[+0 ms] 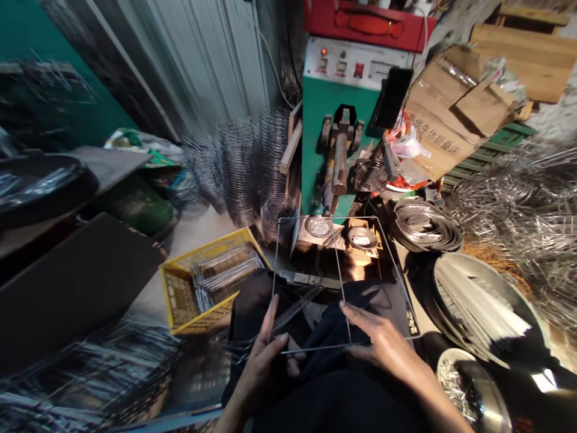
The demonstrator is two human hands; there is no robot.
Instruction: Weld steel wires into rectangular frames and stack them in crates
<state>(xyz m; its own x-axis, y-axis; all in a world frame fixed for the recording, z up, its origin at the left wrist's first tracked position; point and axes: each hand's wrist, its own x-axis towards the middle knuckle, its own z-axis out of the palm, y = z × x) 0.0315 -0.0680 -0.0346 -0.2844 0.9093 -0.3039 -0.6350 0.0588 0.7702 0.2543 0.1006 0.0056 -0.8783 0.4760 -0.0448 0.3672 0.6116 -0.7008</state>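
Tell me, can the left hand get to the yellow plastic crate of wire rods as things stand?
Probably yes. The yellow plastic crate lies just left of the left hand, nothing blocking, but that hand's grip is on the thin rectangular wire frame, which it must release first.

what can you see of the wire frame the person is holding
It is a thin, bare-metal wire frame, rectangular, with one cross wire running from its far side toward its near side. It looks grey and shiny, open in the middle. It is held nearly flat over the person's lap, far edge toward the green machine. The left hand grips its near left corner, and the right hand pinches the near edge where the cross wire meets it.
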